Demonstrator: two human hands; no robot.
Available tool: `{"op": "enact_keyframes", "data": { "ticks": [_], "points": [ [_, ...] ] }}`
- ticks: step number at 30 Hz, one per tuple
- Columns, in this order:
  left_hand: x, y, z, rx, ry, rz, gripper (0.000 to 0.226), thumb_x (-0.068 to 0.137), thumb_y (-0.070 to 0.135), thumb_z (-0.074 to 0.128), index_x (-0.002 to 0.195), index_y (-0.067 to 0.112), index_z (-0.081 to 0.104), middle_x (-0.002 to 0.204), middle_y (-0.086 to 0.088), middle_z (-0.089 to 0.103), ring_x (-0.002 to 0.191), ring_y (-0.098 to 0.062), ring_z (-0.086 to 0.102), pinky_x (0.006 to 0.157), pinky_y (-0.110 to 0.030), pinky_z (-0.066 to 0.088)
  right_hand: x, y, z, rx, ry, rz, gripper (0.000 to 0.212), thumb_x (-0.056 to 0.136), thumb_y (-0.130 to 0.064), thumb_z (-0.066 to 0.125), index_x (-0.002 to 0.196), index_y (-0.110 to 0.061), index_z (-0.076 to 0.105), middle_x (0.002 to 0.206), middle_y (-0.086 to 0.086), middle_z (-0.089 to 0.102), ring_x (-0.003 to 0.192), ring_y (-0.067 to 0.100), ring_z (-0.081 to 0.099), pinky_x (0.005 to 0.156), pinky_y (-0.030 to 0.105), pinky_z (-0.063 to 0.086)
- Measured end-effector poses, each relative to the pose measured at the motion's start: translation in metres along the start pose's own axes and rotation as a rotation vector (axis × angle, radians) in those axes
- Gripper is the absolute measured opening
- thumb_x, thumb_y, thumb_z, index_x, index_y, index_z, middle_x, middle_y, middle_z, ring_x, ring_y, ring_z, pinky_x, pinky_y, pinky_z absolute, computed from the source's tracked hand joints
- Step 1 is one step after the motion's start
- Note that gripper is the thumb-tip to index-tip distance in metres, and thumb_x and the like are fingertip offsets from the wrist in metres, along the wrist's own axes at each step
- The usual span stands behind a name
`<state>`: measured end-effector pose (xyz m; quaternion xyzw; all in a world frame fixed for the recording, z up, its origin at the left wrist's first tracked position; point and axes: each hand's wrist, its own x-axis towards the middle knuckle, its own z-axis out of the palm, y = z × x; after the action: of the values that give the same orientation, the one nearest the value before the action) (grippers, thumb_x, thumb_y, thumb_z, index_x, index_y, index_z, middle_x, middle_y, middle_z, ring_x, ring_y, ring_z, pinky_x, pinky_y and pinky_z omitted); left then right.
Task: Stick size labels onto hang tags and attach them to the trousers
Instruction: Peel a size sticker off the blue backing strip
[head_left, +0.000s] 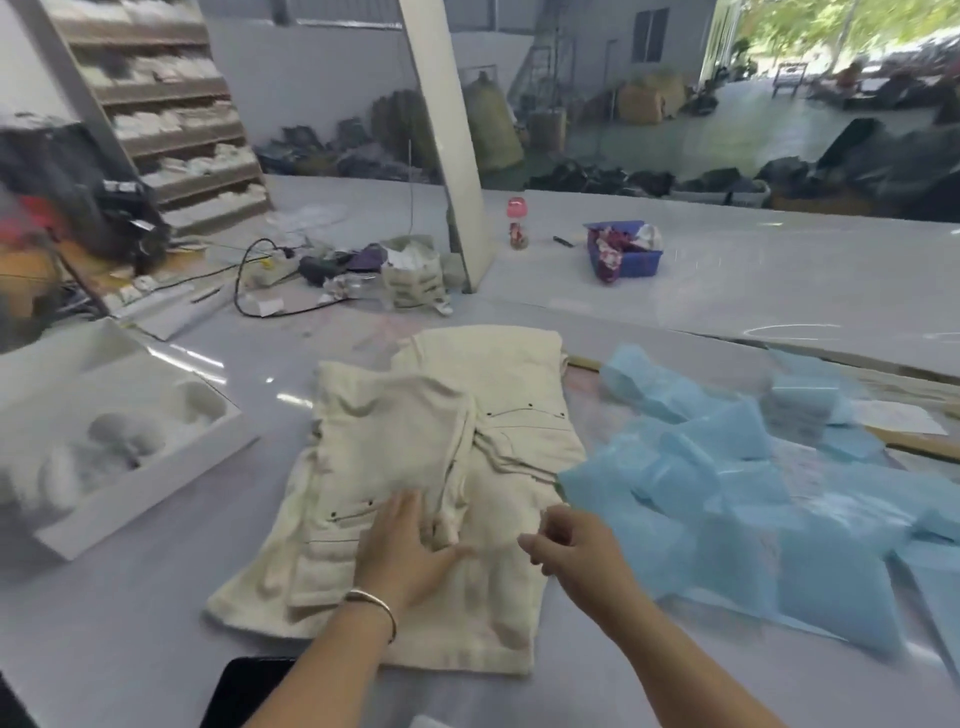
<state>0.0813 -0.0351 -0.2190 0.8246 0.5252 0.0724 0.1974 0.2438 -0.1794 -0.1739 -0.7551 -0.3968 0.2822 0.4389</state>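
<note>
Cream trousers (441, 467) lie folded on the grey table (156, 649), in the middle, straight ahead of the person, and a second cream pair shows beneath them at the far end. The left hand (402, 551) lies flat on the cloth with fingers straight and spread, pressing near the centre seam; a bangle (371, 605) circles its wrist. The right hand (571, 545) hangs just above the trousers' right edge, fingers loosely curled with thumb and fingertips drawn near each other; blur hides whether anything small is pinched there, so I cannot tell. Just right of the trousers, touching their edge, blue sheets (727, 493) are strewn in a loose heap. To the left sits a white tray (145, 467) holding pale bundles. Farther back stand a pink-capped bottle (518, 223) and a blue basket (631, 254). A dark phone (244, 691) lies at the near edge.
</note>
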Motion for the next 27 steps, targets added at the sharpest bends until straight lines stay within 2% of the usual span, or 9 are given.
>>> {"op": "enact_keyframes", "data": {
  "ticks": [2, 7, 12, 15, 17, 19, 21, 24, 27],
  "points": [
    [0.015, 0.002, 0.014, 0.124, 0.007, 0.020, 0.097, 0.078, 0.063, 0.061, 0.153, 0.021, 0.017, 0.160, -0.009, 0.018, 0.147, -0.024, 0.017, 0.116, -0.034, 0.023, 0.012, 0.001, 0.019, -0.034, -0.032, 0.038, 0.030, 0.079, -0.019, 0.073, 0.059, -0.011, 0.052, 0.062, 0.014, 0.063, 0.064, 0.029, 0.062, 0.066, 0.041, 0.050],
    [0.045, -0.011, -0.018, 0.114, 0.235, 0.022, 0.021, 0.094, 0.037, 0.047, 0.109, 0.029, 0.058, 0.107, -0.002, 0.064, 0.093, -0.029, 0.062, 0.070, -0.032, 0.047, 0.035, -0.001, 0.033, -0.005, -0.046, 0.085, 0.028, 0.080, -0.014, 0.073, 0.064, -0.001, 0.054, 0.066, 0.020, 0.064, 0.055, 0.015, 0.055, 0.058, 0.029, 0.044],
    [0.049, -0.021, -0.060, -0.030, 0.321, 0.185, 0.031, 0.089, 0.040, 0.043, 0.069, 0.019, 0.054, 0.071, -0.002, 0.058, 0.065, -0.027, 0.051, 0.053, -0.030, 0.032, 0.063, -0.018, 0.043, 0.364, 0.006, 0.186, 0.014, 0.089, -0.015, 0.066, 0.088, -0.003, 0.058, 0.082, 0.017, 0.067, 0.067, 0.014, 0.063, 0.062, 0.025, 0.052],
    [0.036, -0.021, -0.059, 0.044, 0.140, 0.275, 0.024, 0.080, 0.042, 0.050, 0.095, 0.029, 0.063, 0.097, 0.006, 0.061, 0.091, -0.024, 0.062, 0.066, -0.031, 0.045, 0.087, -0.037, 0.064, 0.421, -0.016, 0.256, 0.022, 0.089, -0.026, 0.068, 0.102, -0.011, 0.058, 0.087, 0.012, 0.065, 0.074, 0.019, 0.062, 0.070, 0.036, 0.054],
    [0.026, -0.024, -0.051, -0.014, -0.216, 0.241, 0.061, 0.073, 0.068, 0.054, 0.123, 0.034, 0.058, 0.122, 0.014, 0.051, 0.113, -0.010, 0.055, 0.091, -0.028, 0.046, 0.105, -0.052, 0.079, 0.370, -0.024, 0.241, 0.016, 0.083, -0.036, 0.072, 0.084, -0.023, 0.064, 0.073, -0.001, 0.063, 0.064, 0.015, 0.059, 0.058, 0.026, 0.050],
    [0.021, -0.029, -0.047, -0.280, -0.385, 0.125, 0.078, 0.066, 0.082, 0.056, 0.124, 0.031, 0.061, 0.127, 0.021, 0.049, 0.114, 0.003, 0.052, 0.097, -0.023, 0.044, 0.121, -0.064, 0.092, 0.279, -0.022, 0.284, 0.038, 0.073, -0.052, 0.076, 0.092, -0.020, 0.068, 0.085, -0.002, 0.067, 0.079, 0.019, 0.064, 0.065, 0.026, 0.049],
    [0.025, -0.041, -0.047, -0.408, -0.265, 0.090, 0.053, 0.078, 0.072, 0.056, 0.101, 0.027, 0.073, 0.116, 0.021, 0.056, 0.100, 0.008, 0.056, 0.086, -0.017, 0.045, 0.134, -0.072, 0.103, 0.170, -0.013, 0.359, 0.067, 0.064, -0.056, 0.079, 0.106, -0.007, 0.062, 0.098, 0.006, 0.068, 0.090, 0.024, 0.065, 0.071, 0.032, 0.050],
    [0.037, -0.067, -0.050, -0.371, 0.055, 0.017, 0.042, 0.092, 0.048, 0.056, 0.069, 0.016, 0.069, 0.086, 0.005, 0.063, 0.087, -0.014, 0.061, 0.075, -0.027, 0.045, 0.149, -0.074, 0.117, 0.249, -0.037, 0.423, 0.049, 0.067, -0.023, 0.084, 0.105, 0.000, 0.064, 0.102, 0.013, 0.069, 0.091, 0.029, 0.066, 0.083, 0.041, 0.055],
    [0.052, -0.099, -0.051, -0.199, 0.100, -0.224, 0.035, 0.091, 0.051, 0.057, 0.103, 0.020, 0.065, 0.113, -0.003, 0.060, 0.111, -0.026, 0.054, 0.094, -0.033, 0.043, 0.155, -0.075, 0.124, 0.382, -0.087, 0.458, 0.034, 0.072, 0.002, 0.075, 0.104, 0.000, 0.065, 0.108, 0.016, 0.069, 0.095, 0.032, 0.065, 0.086, 0.040, 0.054]
  ]
}}
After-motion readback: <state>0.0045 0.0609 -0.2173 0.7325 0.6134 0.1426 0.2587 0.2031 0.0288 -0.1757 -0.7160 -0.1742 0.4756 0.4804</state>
